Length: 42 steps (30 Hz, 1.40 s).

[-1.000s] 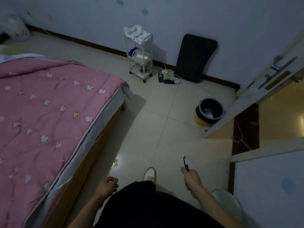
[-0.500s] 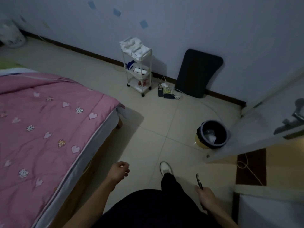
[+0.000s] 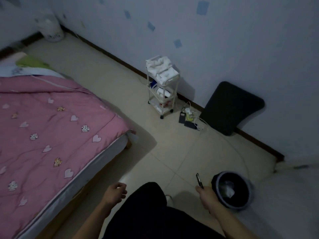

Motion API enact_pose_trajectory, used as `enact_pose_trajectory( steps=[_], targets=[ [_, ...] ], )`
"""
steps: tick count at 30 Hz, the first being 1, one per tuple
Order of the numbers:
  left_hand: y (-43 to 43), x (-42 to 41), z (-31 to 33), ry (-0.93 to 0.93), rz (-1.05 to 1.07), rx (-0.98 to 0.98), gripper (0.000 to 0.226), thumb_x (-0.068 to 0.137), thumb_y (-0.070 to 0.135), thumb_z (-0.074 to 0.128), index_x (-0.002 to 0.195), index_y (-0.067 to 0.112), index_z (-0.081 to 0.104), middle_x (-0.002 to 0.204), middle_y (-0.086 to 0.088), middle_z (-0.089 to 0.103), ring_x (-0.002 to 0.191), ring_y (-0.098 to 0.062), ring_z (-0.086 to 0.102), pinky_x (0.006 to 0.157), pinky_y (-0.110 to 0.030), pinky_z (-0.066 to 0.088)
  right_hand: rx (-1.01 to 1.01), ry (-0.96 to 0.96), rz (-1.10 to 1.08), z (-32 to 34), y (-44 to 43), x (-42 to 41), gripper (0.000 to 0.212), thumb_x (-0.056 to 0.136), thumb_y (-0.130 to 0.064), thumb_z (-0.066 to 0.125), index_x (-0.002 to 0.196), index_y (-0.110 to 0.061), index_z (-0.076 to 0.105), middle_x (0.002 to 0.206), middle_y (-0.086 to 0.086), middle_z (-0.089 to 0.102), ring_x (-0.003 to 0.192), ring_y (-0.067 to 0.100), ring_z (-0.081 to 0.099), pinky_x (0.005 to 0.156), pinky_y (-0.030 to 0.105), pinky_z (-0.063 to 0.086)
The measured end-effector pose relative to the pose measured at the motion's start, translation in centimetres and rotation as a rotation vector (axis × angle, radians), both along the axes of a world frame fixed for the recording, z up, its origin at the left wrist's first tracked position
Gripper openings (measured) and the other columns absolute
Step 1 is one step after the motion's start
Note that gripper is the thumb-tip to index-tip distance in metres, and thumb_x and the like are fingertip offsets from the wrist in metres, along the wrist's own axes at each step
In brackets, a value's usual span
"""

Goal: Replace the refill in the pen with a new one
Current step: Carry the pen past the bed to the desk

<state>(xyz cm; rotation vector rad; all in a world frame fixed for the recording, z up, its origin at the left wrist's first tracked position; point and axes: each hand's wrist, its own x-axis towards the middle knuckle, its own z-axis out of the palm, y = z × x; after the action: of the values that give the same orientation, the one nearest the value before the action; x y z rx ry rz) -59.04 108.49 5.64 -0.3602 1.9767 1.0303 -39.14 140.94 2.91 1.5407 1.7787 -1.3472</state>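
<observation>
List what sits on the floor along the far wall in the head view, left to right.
White basket → white trolley shelf → chargers and cables → dark cushion leaning against the wall.

Glossy tile floor (image 3: 107, 83); pink quilted cloth bedspread (image 3: 43, 135); glossy dark pen (image 3: 199, 180)

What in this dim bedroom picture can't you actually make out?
- Pen: head view; its lower part is hidden inside the right hand, and it is too small and dark to show a refill.
- Left hand: fingers curled; any contents hidden.
- Bin: pale contents, too dim to identify.
- Cart: shelf items too small to name.
</observation>
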Motion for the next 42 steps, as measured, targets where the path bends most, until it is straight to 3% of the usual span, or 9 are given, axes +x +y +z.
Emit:
enact_pose_trajectory(
  steps=[4, 9, 15, 19, 26, 29, 36, 38, 42],
  targets=[
    [2.3, -3.2, -0.3, -0.055, 0.105, -0.030, 0.018, 0.096, 0.017, 0.053, 0.094, 0.004, 0.065, 0.075, -0.011, 0.061, 0.061, -0.021, 0.051, 0.055, -0.026, 0.038, -0.007, 0.055, 0.062, -0.1, 4.4, -8.3, 0.031, 0.097, -0.028, 0.057, 0.071, -0.013, 0.052, 0.056, 0.003, 0.047, 0.048, 0.016, 0.041, 0.048, 0.026, 0.026],
    [5.8, -9.6, -1.9, -0.056, 0.178, -0.036, 0.018, 0.095, 0.020, 0.056, 0.090, 0.006, 0.065, 0.075, -0.011, 0.066, 0.059, -0.020, 0.055, 0.054, -0.024, 0.040, -0.002, 0.066, 0.120, -0.5, 9.2, -18.4, 0.033, 0.097, -0.028, 0.058, 0.068, -0.014, 0.050, 0.050, 0.000, 0.044, 0.041, 0.015, 0.039, 0.043, 0.024, 0.025],
    [11.4, -21.0, -3.1, -0.024, 0.210, 0.012, 0.019, 0.095, 0.018, 0.053, 0.085, 0.006, 0.064, 0.072, -0.009, 0.065, 0.056, -0.018, 0.055, 0.053, -0.025, 0.040, 0.054, -0.005, 0.184, 0.2, 14.3, -28.6, 0.037, 0.096, -0.026, 0.060, 0.063, -0.012, 0.051, 0.053, 0.005, 0.048, 0.048, 0.020, 0.046, 0.050, 0.030, 0.030],
    [15.0, -29.5, -2.6, 0.029, 0.232, 0.021, 0.025, 0.094, 0.004, 0.047, 0.072, 0.007, 0.060, 0.065, -0.010, 0.060, 0.052, -0.018, 0.051, 0.048, -0.022, 0.033, 0.038, -0.067, 0.246, 0.5, 17.5, -34.8, 0.033, 0.096, -0.031, 0.057, 0.071, -0.009, 0.060, 0.059, 0.006, 0.055, 0.053, 0.022, 0.054, 0.051, 0.027, 0.036],
    [18.7, -41.2, -0.9, 0.078, 0.232, 0.043, 0.021, 0.094, 0.005, 0.046, 0.081, 0.007, 0.063, 0.069, -0.010, 0.062, 0.055, -0.020, 0.053, 0.050, -0.022, 0.033, 0.028, -0.135, 0.308, -0.1, 22.2, -46.1, 0.036, 0.099, -0.031, 0.052, 0.066, -0.017, 0.051, 0.055, 0.005, 0.049, 0.046, 0.019, 0.051, 0.051, 0.025, 0.035],
    [19.5, -45.3, -1.2, 0.077, 0.297, 0.058, 0.019, 0.095, 0.006, 0.048, 0.083, 0.006, 0.062, 0.071, -0.011, 0.063, 0.056, -0.019, 0.051, 0.052, -0.023, 0.033, 0.014, -0.144, 0.323, 0.1, 23.2, -51.9, 0.028, 0.100, -0.032, 0.048, 0.074, -0.021, 0.052, 0.061, 0.006, 0.049, 0.047, 0.019, 0.048, 0.049, 0.025, 0.033],
    [20.2, -53.7, -3.0, 0.010, 0.435, 0.006, 0.019, 0.095, 0.007, 0.048, 0.080, 0.006, 0.061, 0.067, -0.009, 0.061, 0.055, -0.019, 0.052, 0.051, -0.023, 0.034, 0.013, -0.089, 0.603, 0.8, 25.1, -69.2, 0.032, 0.100, -0.029, 0.046, 0.076, -0.015, 0.062, 0.065, 0.005, 0.057, 0.055, 0.015, 0.053, 0.045, 0.022, 0.036],
    [20.0, -55.7, -2.8, -0.033, 0.496, -0.030, 0.019, 0.093, 0.006, 0.047, 0.081, 0.006, 0.062, 0.069, -0.010, 0.063, 0.057, -0.020, 0.053, 0.051, -0.022, 0.035, 0.005, -0.069, 0.654, 1.6, 25.0, -75.0, 0.031, 0.100, -0.027, 0.048, 0.077, -0.012, 0.063, 0.069, 0.006, 0.060, 0.059, 0.017, 0.055, 0.051, 0.025, 0.037],
    [19.9, -59.8, -2.4, -0.042, 0.621, -0.042, 0.019, 0.091, 0.005, 0.046, 0.081, 0.006, 0.062, 0.067, -0.009, 0.065, 0.054, -0.018, 0.053, 0.049, -0.020, 0.034, -0.008, -0.021, 0.718, 2.5, 23.9, -86.8, 0.035, 0.099, -0.025, 0.051, 0.065, -0.015, 0.047, 0.057, 0.004, 0.047, 0.052, 0.020, 0.044, 0.054, 0.027, 0.031]
  ],
)
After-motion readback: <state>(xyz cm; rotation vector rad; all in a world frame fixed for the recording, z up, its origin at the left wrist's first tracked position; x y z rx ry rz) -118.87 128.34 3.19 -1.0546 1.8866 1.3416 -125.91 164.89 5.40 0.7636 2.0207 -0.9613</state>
